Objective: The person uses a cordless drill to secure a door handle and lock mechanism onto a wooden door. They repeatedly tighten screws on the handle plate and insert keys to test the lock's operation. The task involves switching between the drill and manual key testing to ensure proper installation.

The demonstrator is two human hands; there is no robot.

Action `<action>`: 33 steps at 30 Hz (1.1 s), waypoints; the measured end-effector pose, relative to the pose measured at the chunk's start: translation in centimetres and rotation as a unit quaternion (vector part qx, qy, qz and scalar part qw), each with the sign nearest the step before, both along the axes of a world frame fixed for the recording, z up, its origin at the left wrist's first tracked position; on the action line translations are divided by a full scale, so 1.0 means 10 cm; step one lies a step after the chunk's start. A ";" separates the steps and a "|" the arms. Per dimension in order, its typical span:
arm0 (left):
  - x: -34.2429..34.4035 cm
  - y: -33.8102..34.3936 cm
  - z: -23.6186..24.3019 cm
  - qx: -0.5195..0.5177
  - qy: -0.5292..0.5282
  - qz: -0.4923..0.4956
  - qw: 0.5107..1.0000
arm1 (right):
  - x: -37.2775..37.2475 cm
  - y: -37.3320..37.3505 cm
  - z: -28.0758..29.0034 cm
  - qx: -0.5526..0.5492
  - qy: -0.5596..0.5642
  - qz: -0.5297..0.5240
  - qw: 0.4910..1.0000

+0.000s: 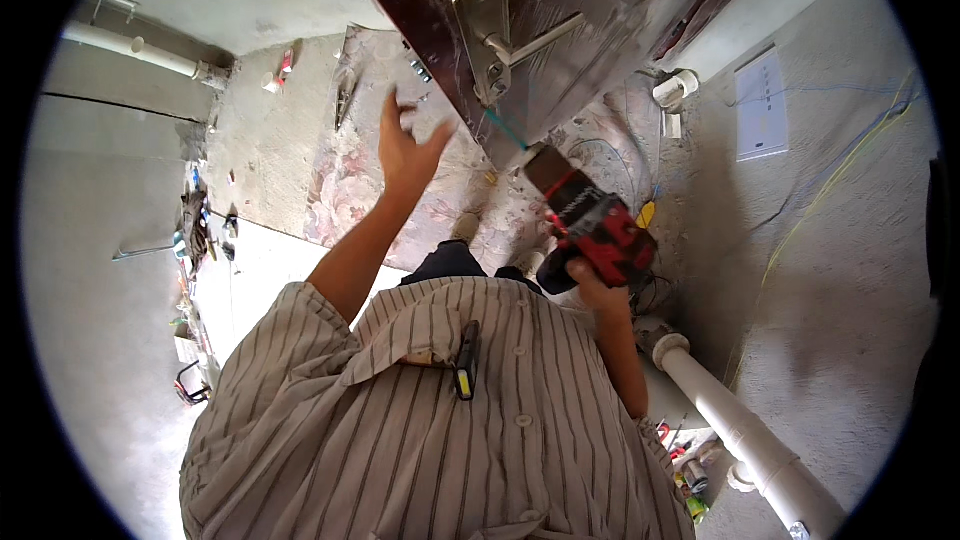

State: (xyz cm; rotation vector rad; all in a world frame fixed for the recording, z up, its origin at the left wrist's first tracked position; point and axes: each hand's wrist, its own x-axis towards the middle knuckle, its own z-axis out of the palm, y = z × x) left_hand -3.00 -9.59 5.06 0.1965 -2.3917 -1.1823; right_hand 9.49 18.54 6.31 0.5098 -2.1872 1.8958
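A red and black cordless drill [610, 240] is gripped by my right hand [600, 290], whose fingers wrap its handle. Its thin teal bit [507, 128] points up and left, ending close to the lower edge of the dark door [570, 50], just below the lock plate; whether it touches cannot be made out. The metal lever handle [545, 38] is fixed on that plate. My left hand [408, 152] is raised to the left of the door edge, slightly blurred, thumb and fingers apart with nothing between them.
A dusty floral sheet [345, 180] covers part of the floor. White pipes run along the left wall [150, 50] and at lower right [740, 430]. A white panel [762, 105] and loose wires [830, 175] are on the right wall. Tools [195, 220] lie along the left wall.
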 end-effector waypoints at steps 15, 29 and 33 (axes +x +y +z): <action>1.48 -0.65 -0.26 0.355 -0.287 -0.088 0.886 | -1.11 -1.18 0.21 0.035 -0.300 0.271 0.914; 1.44 -3.40 -1.77 0.592 -0.445 0.206 0.640 | -1.89 -1.22 -0.34 0.041 -0.329 -0.105 0.937; 1.86 -3.89 -2.30 0.601 -0.483 0.256 0.582 | -1.94 -1.31 -0.37 0.456 0.068 -0.188 0.868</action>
